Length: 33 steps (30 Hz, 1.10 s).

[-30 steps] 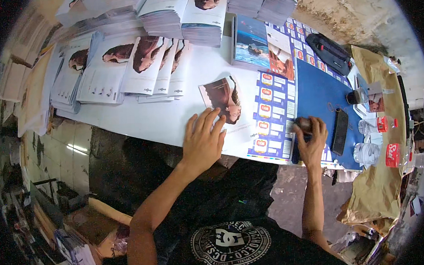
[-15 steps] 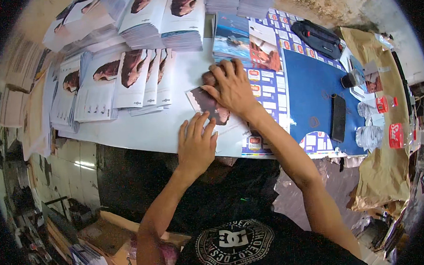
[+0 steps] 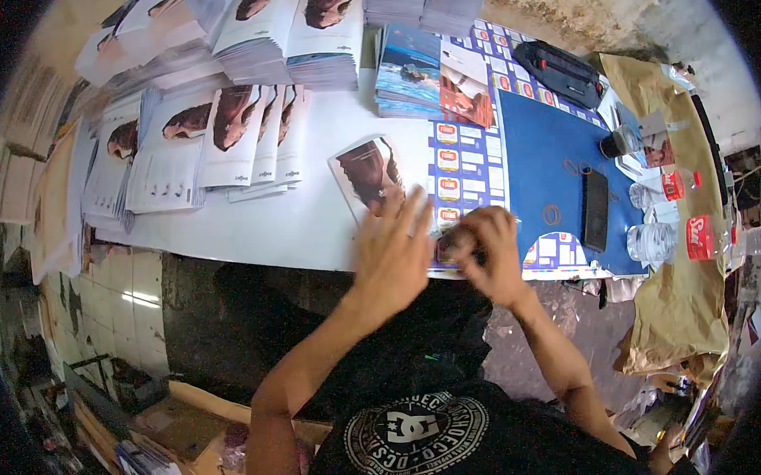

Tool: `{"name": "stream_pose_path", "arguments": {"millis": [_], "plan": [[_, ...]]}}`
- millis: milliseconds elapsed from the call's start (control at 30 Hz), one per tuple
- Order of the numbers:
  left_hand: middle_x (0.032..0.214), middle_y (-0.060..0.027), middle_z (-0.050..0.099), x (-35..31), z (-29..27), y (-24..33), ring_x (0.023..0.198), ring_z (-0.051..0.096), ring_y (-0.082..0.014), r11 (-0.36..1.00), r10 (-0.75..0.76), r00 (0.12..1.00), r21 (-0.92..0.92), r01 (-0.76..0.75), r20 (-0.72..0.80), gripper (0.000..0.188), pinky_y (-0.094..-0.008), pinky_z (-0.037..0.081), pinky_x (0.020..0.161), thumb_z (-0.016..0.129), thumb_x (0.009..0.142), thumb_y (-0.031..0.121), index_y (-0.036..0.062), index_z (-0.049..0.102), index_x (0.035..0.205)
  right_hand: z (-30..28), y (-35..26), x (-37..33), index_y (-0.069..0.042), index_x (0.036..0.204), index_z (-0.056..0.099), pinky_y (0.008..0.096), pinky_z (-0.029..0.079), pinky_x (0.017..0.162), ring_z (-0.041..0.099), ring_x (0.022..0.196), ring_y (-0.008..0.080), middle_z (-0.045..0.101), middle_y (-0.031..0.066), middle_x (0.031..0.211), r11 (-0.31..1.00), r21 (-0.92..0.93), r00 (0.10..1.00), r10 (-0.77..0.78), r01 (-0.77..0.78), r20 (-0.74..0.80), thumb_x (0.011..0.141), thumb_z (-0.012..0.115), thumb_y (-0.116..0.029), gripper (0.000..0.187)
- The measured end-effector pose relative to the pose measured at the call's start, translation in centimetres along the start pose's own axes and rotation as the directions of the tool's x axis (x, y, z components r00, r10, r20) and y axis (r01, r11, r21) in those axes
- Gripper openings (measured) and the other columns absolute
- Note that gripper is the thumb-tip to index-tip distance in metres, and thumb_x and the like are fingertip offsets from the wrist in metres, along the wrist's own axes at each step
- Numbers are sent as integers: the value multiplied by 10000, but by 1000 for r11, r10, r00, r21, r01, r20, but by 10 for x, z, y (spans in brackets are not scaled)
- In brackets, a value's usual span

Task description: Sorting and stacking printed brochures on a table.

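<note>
A white booklet (image 3: 365, 165) with a brown picture on its cover lies slightly turned on the white tabletop. My left hand (image 3: 394, 256) is over its lower edge, fingers stretched out and a little blurred; whether it touches the paper I cannot tell. To its right, at the table's near edge, my right hand (image 3: 495, 255) is closed round a dark brown rounded object (image 3: 460, 242), partly hidden by the fingers. Fanned booklets (image 3: 251, 150) with the same cover lie to the left. Beyond my hands stands a stack of booklets (image 3: 408, 71) with a blue sea picture.
More booklet stacks (image 3: 325, 34) stand along the back. On the right are a blue board (image 3: 540, 156) with rubber bands, a black phone-like slab (image 3: 595, 211), a dark cup (image 3: 618, 142), water bottles (image 3: 652, 242) and a black bag (image 3: 559, 69). Brown paper (image 3: 673, 317) hangs over the right edge.
My right hand has come off the booklet and moved toward me and to the right with the dark brown object. My left hand has shifted right, over the booklet's lower edge.
</note>
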<state>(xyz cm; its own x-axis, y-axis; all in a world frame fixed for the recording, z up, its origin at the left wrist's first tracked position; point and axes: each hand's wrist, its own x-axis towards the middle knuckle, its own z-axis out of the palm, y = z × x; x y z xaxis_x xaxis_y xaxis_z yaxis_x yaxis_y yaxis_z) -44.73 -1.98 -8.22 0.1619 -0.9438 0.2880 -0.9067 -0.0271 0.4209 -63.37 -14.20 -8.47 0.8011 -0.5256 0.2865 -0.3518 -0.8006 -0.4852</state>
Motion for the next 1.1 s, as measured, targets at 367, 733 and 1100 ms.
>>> {"name": "stream_pose_path", "arguments": {"millis": [367, 733, 1100], "plan": [[1632, -157, 359, -76, 28, 21, 1532, 294, -359, 998, 11, 983, 66, -24, 185, 712, -610, 191, 1238, 706, 926, 370, 51, 467, 1517, 72, -23, 100, -136, 1208, 658, 499, 437, 991, 499, 1216, 376, 587, 140, 1209, 977, -166, 978, -161, 138, -134, 901, 728, -447, 443], [1557, -201, 437, -71, 32, 10, 1446, 413, -372, 994, -102, 995, -44, 102, 14, 662, -502, 358, 1184, 774, 877, 257, -19, 499, 1412, 30, -6, 44, -155, 1179, 668, 538, 409, 1039, 481, 1263, 423, 572, 142, 1219, 977, -61, 975, -200, 206, 95, 846, 744, -398, 420], [1171, -164, 749, -42, -159, -83, 1127, 725, -308, 992, 41, 726, 115, 53, -686, 285, -399, 599, 942, 708, 840, -101, 39, 760, 1083, -35, 76, -35, -47, 1162, 650, 537, 361, 1071, 477, 1225, 419, 586, 182, 1216, 927, -295, 946, 144, -231, -289, 869, 719, -217, 345]]}}
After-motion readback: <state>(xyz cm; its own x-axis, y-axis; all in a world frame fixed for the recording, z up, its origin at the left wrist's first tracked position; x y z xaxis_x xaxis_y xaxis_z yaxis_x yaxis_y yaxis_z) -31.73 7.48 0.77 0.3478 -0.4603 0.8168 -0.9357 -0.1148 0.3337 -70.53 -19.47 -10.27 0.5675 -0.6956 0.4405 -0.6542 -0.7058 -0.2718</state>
